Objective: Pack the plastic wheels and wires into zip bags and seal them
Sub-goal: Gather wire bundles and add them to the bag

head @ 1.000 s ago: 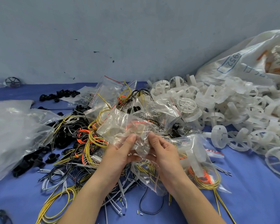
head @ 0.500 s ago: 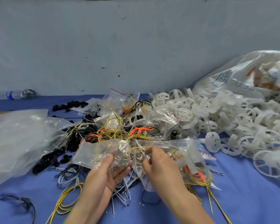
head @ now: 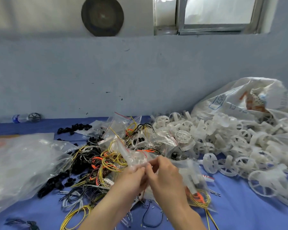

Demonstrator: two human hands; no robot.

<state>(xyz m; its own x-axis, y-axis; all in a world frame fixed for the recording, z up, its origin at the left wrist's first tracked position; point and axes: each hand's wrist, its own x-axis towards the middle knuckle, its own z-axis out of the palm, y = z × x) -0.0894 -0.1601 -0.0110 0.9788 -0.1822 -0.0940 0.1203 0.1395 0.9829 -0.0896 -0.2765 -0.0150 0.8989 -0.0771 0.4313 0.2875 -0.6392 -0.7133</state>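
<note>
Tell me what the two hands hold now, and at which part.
The left hand and the right hand both pinch one small clear zip bag at its near end, fingertips close together. Blur hides whether that end is the zip.

The blue cloth-covered surface (head: 239, 218) meets a pale blue-grey wall (head: 73, 77). A dark round disc (head: 102, 16) sits high on the wall, left of a metal-framed window (head: 218, 12). A clear plastic bottle (head: 19, 118) lies far left. A white woven sack (head: 239, 98) lies at right.
</note>
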